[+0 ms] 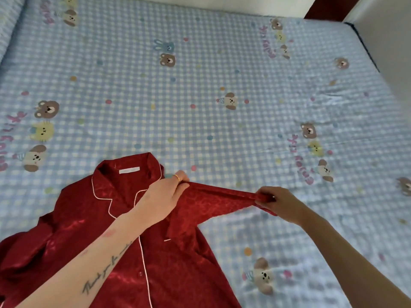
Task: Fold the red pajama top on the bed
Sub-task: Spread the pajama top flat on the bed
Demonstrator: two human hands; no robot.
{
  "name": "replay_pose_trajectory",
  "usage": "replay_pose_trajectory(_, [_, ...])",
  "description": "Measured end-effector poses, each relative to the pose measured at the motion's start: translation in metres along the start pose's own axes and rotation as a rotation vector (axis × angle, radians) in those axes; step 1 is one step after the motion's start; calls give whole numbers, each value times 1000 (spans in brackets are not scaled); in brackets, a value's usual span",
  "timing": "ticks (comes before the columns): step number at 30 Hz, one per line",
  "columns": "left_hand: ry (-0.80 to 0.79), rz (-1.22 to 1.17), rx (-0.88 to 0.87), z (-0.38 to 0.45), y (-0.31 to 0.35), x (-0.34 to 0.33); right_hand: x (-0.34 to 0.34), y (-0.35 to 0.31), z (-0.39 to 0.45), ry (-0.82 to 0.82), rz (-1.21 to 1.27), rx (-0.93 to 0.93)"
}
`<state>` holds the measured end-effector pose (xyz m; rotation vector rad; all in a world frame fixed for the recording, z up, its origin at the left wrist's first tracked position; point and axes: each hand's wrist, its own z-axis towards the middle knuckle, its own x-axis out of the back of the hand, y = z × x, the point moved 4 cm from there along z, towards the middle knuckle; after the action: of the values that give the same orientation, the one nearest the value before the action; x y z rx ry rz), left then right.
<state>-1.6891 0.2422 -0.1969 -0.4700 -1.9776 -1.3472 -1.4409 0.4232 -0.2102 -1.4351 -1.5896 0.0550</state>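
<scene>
On the bed (222, 90), a blue-and-white checked sheet printed with bears, rabbits and coloured dots covers the whole surface; a pale wall and a dark red strip show at the upper right corner. We find the red pajama top (93, 232) lying front-up at the near left part of the bed, collar toward the far side, with white piping along the collar and placket (a white label shows inside the neck). Its fabric is glossy and creased. One sleeve (213, 201) is lifted and stretched rightward. We see the left hand (164, 196), which wears a ring, with its grip clenched on the sleeve near the shoulder. The right hand (278, 203) pinches the cuff end, grip closed on the fabric.
</scene>
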Motion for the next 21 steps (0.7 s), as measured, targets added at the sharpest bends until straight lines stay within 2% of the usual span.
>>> replay_pose_trajectory(4, [62,11,-36,40,48,-28,69,49,-23,16,300,-121])
replay_pose_trajectory(9, [82,96,-63,109,104,-81,141,116,-39,206,602,-250])
replay_pose_trajectory(15, [124,273,-100,180,153,-158,183,200,-20,387,426,-293])
replay_pose_trajectory(18, [95,341,-103,194,163,-194,194,238,-6,441,315,-319])
replay_pose_trajectory(21, [138,428,-123,194,170,-217,200,272,6,513,194,-346])
